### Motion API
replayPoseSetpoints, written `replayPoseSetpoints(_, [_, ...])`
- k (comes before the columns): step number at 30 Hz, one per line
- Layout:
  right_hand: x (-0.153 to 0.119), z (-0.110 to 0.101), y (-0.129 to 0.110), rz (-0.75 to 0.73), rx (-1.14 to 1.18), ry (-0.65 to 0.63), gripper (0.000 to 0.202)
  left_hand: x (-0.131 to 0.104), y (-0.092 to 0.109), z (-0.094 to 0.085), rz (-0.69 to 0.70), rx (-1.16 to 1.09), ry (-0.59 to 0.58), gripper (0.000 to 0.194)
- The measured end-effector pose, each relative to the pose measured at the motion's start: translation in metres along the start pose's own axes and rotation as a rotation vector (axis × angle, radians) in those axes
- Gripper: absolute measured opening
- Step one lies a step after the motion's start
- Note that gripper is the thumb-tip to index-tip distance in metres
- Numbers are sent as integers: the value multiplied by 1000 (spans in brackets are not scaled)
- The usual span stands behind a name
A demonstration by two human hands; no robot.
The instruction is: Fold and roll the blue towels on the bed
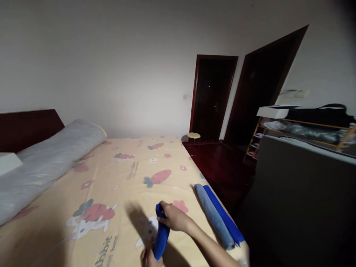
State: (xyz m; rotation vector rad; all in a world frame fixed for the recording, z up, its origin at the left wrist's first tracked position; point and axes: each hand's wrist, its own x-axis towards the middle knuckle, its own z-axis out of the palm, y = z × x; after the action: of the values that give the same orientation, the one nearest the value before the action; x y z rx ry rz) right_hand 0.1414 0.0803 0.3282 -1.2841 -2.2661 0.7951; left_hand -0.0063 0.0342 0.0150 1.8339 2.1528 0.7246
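Observation:
A bright blue rolled cloth (162, 237) is held upright, slightly tilted, over the bed near its front. My right hand (175, 218) is closed around its upper end, thumb and fingers pinching it. At the bottom edge of the view, my left hand (151, 258) grips the lower end, and part of that hand is cut off. To the right, a grey-blue rolled cloth (214, 215) and another bright blue rolled cloth (224, 213) lie side by side along the bed's edge.
The bed (111, 193) has a yellow sheet printed with rabbits and carrots. A long grey pillow or roll (58, 152) lies by the dark headboard (27, 126). Beyond are a round stool (194, 135), a shelf rack (306, 126) and a dark grey panel (300, 193).

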Motion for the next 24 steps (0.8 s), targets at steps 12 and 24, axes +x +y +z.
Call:
replayPoseSetpoints(12, [18, -110, 40, 126, -168, 245, 17, -11, -3, 29, 88, 177, 32, 59])
replayPoseSetpoints(24, [-82, -97, 210, 526, 87, 990, 43, -17, -6, 25, 353, 174, 485, 44])
